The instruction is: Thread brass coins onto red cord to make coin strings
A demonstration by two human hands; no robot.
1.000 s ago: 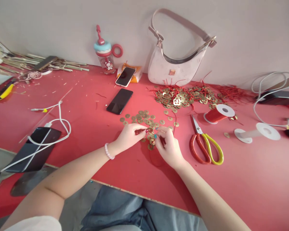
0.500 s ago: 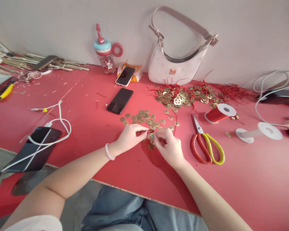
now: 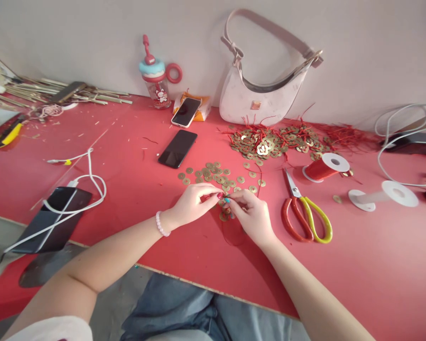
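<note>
Over the red table, my left hand and my right hand meet fingertip to fingertip. Both are pinched; what lies between the fingertips is mostly hidden, though a small dark bit shows there. A thin red cord loops on the table below my right hand. Loose brass coins with center holes lie just beyond the fingers, and a few more sit partly hidden under them. Farther back is a pile of coins with red cords tied on.
Scissors, a red cord spool and a white spool lie at the right. Behind stand a handbag and a cup. Phones and a cabled dark device are left of center and left.
The fingertips of both hands have closed together, and the brownish piece seen between them earlier is now mostly hidden. The fingers of my right hand have curled slightly differently.
</note>
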